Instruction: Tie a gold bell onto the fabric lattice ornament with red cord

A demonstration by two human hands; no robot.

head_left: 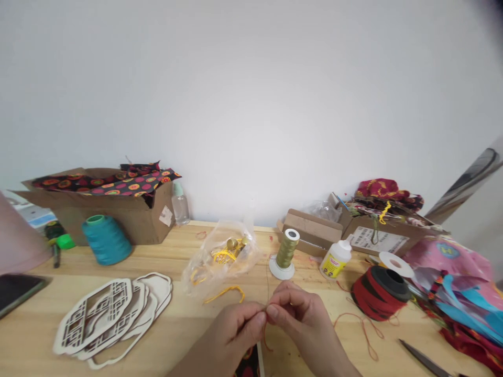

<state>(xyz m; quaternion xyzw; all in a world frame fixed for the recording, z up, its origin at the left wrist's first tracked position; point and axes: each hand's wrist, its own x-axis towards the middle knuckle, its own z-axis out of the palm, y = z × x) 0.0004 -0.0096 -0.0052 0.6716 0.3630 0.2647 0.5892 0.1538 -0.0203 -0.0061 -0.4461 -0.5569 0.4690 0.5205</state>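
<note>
My left hand [231,327] and my right hand [304,314] meet low in the middle of the view, above the wooden table [35,340]. Both pinch a thin red thread [266,335] between thumb and fingertips, and the fingertips touch. The thread hangs in a small loop under them. A dark patterned piece [248,366] lies beneath my hands at the bottom edge, mostly hidden. Just beyond my hands lie a yellow cord [226,293], a clear plastic bag [220,259] with gold bells and yellow cord inside, and an olive-gold thread spool [286,251] standing upright.
At left: stacked wooden cut-out panels [113,311], a teal thread cone [106,239], a cardboard box of patterned fabric [106,201], a small clear bottle [181,204]. At right: a glue bottle [335,258], a red ribbon roll [377,293], open boxes, bright fabric scraps [463,293], scissors [422,358].
</note>
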